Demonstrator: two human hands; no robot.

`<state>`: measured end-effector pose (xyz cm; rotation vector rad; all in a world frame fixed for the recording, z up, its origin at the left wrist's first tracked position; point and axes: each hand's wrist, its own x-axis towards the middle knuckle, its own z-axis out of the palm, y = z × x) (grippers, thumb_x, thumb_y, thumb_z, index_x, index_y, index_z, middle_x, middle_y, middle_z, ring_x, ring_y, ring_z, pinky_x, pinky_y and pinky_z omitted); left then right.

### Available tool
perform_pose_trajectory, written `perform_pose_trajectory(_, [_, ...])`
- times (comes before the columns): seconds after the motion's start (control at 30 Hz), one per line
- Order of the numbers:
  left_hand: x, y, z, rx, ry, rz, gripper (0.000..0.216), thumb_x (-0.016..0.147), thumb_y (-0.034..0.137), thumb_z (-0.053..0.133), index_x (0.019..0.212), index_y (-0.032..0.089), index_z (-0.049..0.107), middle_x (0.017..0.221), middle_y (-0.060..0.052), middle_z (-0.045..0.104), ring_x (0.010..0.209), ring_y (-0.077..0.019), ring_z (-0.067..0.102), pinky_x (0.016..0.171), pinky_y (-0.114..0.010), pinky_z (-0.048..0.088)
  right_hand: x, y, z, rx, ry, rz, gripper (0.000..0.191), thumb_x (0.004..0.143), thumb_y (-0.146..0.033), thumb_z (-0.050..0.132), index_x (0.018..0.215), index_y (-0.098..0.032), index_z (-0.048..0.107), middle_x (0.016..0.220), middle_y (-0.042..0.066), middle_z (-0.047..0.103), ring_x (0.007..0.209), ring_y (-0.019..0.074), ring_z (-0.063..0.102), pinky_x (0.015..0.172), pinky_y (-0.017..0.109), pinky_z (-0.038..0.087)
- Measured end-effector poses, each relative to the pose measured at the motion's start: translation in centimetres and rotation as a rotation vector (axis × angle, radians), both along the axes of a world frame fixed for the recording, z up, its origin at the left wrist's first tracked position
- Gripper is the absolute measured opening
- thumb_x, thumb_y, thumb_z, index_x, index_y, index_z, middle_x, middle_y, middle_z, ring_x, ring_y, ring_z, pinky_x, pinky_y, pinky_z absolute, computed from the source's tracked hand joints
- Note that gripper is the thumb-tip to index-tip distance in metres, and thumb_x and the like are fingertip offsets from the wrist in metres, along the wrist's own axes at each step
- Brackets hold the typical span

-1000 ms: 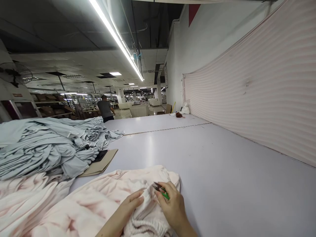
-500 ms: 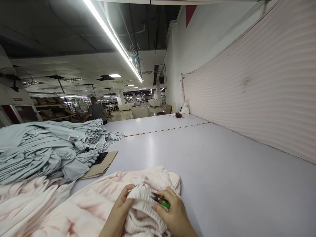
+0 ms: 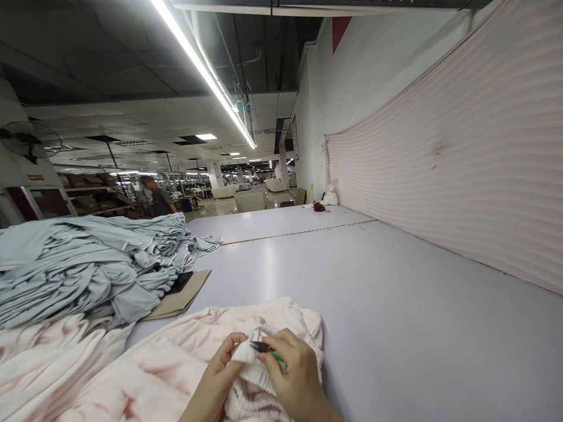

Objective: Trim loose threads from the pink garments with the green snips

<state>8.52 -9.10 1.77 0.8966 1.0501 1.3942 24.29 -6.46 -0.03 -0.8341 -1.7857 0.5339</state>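
A pale pink garment [image 3: 185, 357] lies bunched on the light table [image 3: 396, 305] right in front of me. My left hand [image 3: 217, 378] pinches a gathered, ribbed fold of it and lifts it slightly. My right hand [image 3: 292, 378] is closed around small thread snips with a green handle [image 3: 266, 350], their dark blades pointing left at the fold between my two hands. The lower part of both forearms runs out of the bottom edge of the view.
A heap of grey-blue garments [image 3: 83, 269] fills the left of the table, over a brown cardboard sheet [image 3: 180, 298]. More pink fabric [image 3: 48, 357] lies at the near left. Pink striped cloth [image 3: 461, 152] lines the right wall. A person [image 3: 158, 198] stands far off at the left.
My right hand with the snips has shifted a little left, the blades closer to the fold held by my left hand. The distant person has walked further left.
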Motion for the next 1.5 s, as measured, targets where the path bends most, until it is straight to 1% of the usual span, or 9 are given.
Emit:
perform_pose_trajectory(0.17, [-0.3,-0.5,0.1,0.006,0.015,-0.012,0.030,0.064,0.034,0.082,0.088,0.026,0.065,0.082,0.004,0.072,0.086,-0.0212,0.066,0.074,-0.026,0.052,0.6,1.8,-1.5,-0.203,0.230,0.023,0.021,0.087,-0.030,0.056,0.087,-0.021,0.076,0.082,0.005,0.068,0.078,0.0203,0.065,0.068,0.026,0.046])
perform_pose_trajectory(0.33, [-1.4,-0.1,-0.5,-0.101,-0.139,0.230,0.037,0.067,0.037,0.079,0.101,0.029,0.068,0.112,0.001,0.075,0.128,-0.0308,0.053,0.104,-0.035,0.046,3.2,4.8,-5.0,-0.381,0.355,-0.160,0.028,0.081,-0.045,0.060,0.089,-0.020,0.070,0.092,0.007,0.070,0.090,0.0265,0.062,0.081,0.033,0.045])
perform_pose_trajectory(0.57, [-0.9,0.5,0.2,-0.270,-0.268,0.185,0.053,0.091,0.038,0.049,0.137,0.014,0.052,0.126,-0.014,0.069,0.129,-0.0320,0.054,0.116,-0.047,0.035,2.6,4.1,-7.4,-0.513,0.401,-0.054,0.025,0.077,-0.044,0.063,0.076,-0.019,0.062,0.076,0.002,0.064,0.075,0.0206,0.059,0.068,0.028,0.046])
perform_pose_trajectory(0.73, [-0.1,0.4,0.7,-0.300,-0.215,0.106,0.055,0.077,0.031,0.071,0.129,0.017,0.060,0.120,-0.012,0.073,0.122,-0.0340,0.061,0.108,-0.046,0.045,0.9,1.8,-6.8,-0.509,0.431,0.070,0.016,0.081,-0.035,0.063,0.082,-0.018,0.064,0.079,0.001,0.065,0.070,0.0167,0.058,0.064,0.024,0.044])
perform_pose_trajectory(0.93, [0.1,0.9,0.5,-0.302,-0.181,0.025,0.054,0.073,0.026,0.078,0.124,0.021,0.060,0.114,-0.010,0.075,0.113,-0.0326,0.067,0.095,-0.043,0.055,2.0,0.9,-5.2,-0.279,0.331,-0.125,0.008,0.080,-0.024,0.063,0.085,-0.020,0.067,0.082,0.002,0.068,0.076,0.0200,0.062,0.070,0.027,0.045])
perform_pose_trajectory(1.13, [-0.1,1.3,1.1,-0.276,-0.116,-0.061,0.067,0.069,0.019,0.083,0.130,0.023,0.055,0.108,-0.009,0.076,0.100,-0.0304,0.073,0.087,-0.039,0.059,3.1,-0.3,-2.8,-0.274,0.144,0.001,0.023,0.071,-0.011,0.066,0.090,-0.023,0.070,0.090,0.000,0.069,0.085,0.0202,0.066,0.076,0.026,0.047])
perform_pose_trajectory(1.27, [0.0,1.3,1.2,-0.270,-0.036,-0.102,0.071,0.067,0.020,0.085,0.130,0.024,0.054,0.106,-0.008,0.076,0.097,-0.0278,0.073,0.086,-0.037,0.058,2.6,0.5,-3.5,-0.288,-0.013,-0.116,0.021,0.071,-0.008,0.064,0.085,-0.024,0.070,0.087,0.000,0.071,0.082,0.0218,0.067,0.072,0.028,0.047])
perform_pose_trajectory(1.4, [-0.2,1.5,0.4,-0.264,0.036,-0.110,0.063,0.064,0.028,0.087,0.119,0.020,0.060,0.099,-0.008,0.076,0.093,-0.0268,0.072,0.080,-0.034,0.057,2.9,2.1,-4.7,-0.254,0.062,-0.270,0.012,0.077,-0.012,0.060,0.082,-0.020,0.067,0.084,0.004,0.071,0.080,0.0221,0.067,0.071,0.029,0.048])
perform_pose_trajectory(1.5, [-0.2,1.8,0.0,-0.280,0.146,-0.051,0.057,0.062,0.039,0.086,0.111,0.020,0.064,0.078,-0.002,0.073,0.077,-0.0243,0.070,0.070,-0.033,0.056,3.9,1.3,-4.1,-0.217,0.121,-0.230,0.005,0.079,-0.017,0.060,0.078,-0.020,0.064,0.081,0.002,0.068,0.077,0.0198,0.066,0.069,0.026,0.049])
